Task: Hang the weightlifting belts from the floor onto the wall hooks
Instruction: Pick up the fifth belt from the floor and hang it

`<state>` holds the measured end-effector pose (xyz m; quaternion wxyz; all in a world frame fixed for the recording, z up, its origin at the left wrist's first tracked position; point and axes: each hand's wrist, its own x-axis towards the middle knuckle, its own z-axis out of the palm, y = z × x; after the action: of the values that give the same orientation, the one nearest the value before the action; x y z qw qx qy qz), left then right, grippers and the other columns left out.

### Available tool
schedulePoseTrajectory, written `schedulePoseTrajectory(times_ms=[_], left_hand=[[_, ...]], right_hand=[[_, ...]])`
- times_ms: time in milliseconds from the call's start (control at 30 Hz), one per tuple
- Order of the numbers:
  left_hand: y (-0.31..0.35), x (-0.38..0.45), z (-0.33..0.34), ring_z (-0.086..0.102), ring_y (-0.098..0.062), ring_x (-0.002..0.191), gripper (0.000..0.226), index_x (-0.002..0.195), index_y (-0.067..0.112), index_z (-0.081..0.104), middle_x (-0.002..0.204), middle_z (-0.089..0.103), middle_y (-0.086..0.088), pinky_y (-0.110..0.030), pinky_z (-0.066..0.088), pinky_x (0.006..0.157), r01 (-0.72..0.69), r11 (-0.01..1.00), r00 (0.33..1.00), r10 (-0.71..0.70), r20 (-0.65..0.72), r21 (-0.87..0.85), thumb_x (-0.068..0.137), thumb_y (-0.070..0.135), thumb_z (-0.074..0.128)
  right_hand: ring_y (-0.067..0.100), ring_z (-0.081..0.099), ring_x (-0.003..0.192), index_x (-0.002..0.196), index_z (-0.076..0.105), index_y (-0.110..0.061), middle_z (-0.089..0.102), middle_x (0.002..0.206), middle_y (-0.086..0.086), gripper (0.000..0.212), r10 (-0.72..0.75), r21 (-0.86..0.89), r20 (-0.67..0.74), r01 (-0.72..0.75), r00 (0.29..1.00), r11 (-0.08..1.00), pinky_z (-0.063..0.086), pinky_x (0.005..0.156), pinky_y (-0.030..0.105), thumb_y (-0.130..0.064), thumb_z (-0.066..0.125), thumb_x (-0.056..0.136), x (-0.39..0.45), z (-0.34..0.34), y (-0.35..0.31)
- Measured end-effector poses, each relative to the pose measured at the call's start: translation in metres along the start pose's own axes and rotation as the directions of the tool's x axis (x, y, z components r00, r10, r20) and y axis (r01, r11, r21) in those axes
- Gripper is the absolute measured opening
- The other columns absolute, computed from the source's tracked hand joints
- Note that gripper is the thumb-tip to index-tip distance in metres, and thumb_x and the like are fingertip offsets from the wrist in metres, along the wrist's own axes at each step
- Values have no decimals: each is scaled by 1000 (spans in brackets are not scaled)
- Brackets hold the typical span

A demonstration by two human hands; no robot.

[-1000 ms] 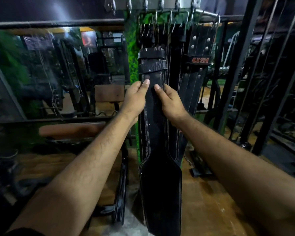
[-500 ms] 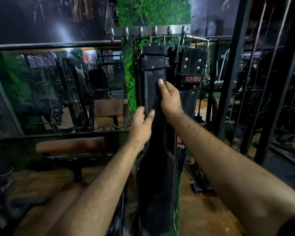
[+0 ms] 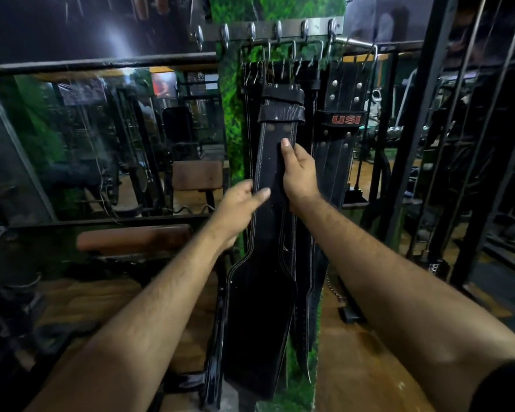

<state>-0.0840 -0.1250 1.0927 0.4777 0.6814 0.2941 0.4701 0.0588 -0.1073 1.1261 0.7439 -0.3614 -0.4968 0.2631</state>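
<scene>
Already lifted to the rack: one black weightlifting belt, hanging lengthwise against the green wall panel, its wide padded part lowest. Its top end sat higher than a second before, close under the row of wall hooks; whether its buckle had caught a hook could not be made out, the top being lost among dark straps.

Left hand: lower on the belt than a second ago, thumb pinching the left edge.

Right hand: higher than before, fingers wrapped round the right edge, thumb laid flat up the face.

Neighbouring stock: several more belts already hung, among them a studded one with a red USI label.

Also present: a mirror to the left, a padded bench below it, and a black machine frame to the right.

Assessment: the raising was done or nearly so. Judged next, seat the buckle on a hook, then let go. Risk: the belt could slide off if released before it was properly caught.
</scene>
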Motion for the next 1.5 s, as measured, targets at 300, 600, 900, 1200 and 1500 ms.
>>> schedulePoseTrajectory(times_ms=[300,600,900,1200,1500], left_hand=[[-43,-9,15,69,-14,102,12,110,2,64,108,74,-5,-33,54,100,15,999,997,-18,-71,-34,98,4,60],[-72,-29,-4,71,1,81,23,116,5,64,92,76,5,-13,54,75,205,972,964,-220,148,110,95,-3,61],[9,19,-18,58,-17,124,40,136,7,55,139,63,-8,-37,45,99,159,984,987,-156,40,-79,102,29,55],[39,49,7,66,-34,120,64,135,-3,54,128,69,-20,-51,52,105,-88,931,941,-39,-337,-354,90,39,70],[25,66,-10,67,-37,118,34,91,14,68,122,72,-18,-61,50,103,-5,921,920,-148,-363,-389,79,43,78]], right_hand=[[3,32,54,62,38,-24,35,57,-11,44,-184,-148,-152,162,971,976,30,51,27,-27,57,101,19,2,-4],[1,30,52,61,35,-26,33,57,-15,47,-134,-233,-188,89,973,968,30,52,28,-30,57,102,-4,-7,40],[20,41,61,68,52,-6,47,65,9,48,-48,-97,27,51,998,994,35,55,35,-46,63,93,-6,-6,41],[6,67,73,85,73,-12,73,82,-5,23,10,-234,230,45,973,971,57,67,31,-34,71,93,-47,-8,51],[8,66,86,84,56,-33,60,84,-18,25,539,-774,394,-48,744,632,47,69,19,-44,79,84,-98,-61,105]])
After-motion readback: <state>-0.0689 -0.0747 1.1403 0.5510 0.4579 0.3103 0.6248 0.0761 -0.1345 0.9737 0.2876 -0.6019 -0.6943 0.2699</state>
